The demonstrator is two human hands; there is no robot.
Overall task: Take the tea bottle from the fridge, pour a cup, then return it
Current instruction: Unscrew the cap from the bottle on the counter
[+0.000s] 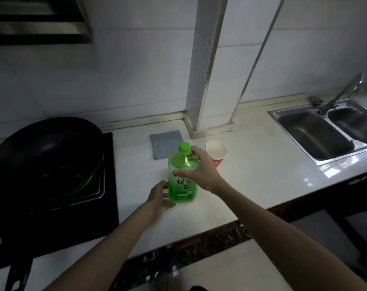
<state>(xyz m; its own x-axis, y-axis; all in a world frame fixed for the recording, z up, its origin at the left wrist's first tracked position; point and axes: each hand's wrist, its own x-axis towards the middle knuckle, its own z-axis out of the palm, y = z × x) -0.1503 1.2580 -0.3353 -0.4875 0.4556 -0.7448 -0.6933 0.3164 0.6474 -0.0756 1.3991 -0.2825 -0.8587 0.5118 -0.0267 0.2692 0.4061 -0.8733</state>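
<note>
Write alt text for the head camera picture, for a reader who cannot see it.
Two bare hands hold an upright green tea bottle with its cap on, standing on a white kitchen counter: the right hand grips its shoulder, the left hand its base. An empty paper cup stands just behind it, with a grey cloth, a black wok at left and a steel sink at right.

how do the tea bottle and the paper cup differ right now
The tea bottle is tall, green and see-through; the paper cup is short, white inside, red outside. The bottle is closed by its green cap; the cup is open-topped. The right hand and left hand hold the bottle; nothing touches the cup. Both stand on the counter.
</note>
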